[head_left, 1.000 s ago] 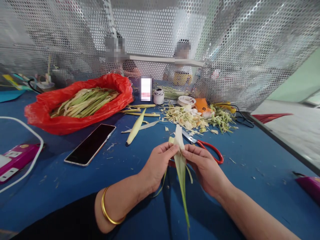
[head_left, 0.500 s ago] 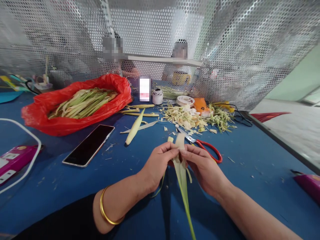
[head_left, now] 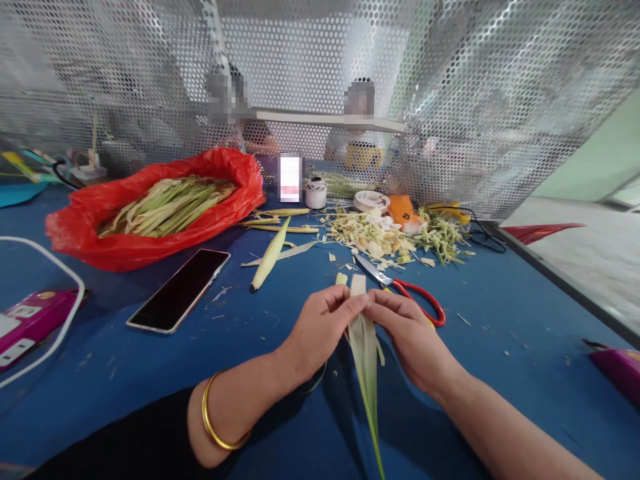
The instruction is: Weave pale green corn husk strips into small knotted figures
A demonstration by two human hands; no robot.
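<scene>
We pinch pale leaf (head_left: pixel 366 357) in left hand (head_left: pixel 324 327) and right hand (head_left: pixel 409 333), grip narrow, above blue table (head_left: pixel 200 360). Uneven pull could split leaf lengthwise; scissors (head_left: pixel 383 279) just beyond could snag right hand.

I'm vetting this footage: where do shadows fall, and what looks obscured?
Head view: shadows darken the blue table beneath the left hand and right hand; same head view: pixel blocks cover two heads behind the perforated panel.

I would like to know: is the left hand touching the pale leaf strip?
Touching. The head view shows the left hand with its thumb lying across the pale leaf strip.
</scene>
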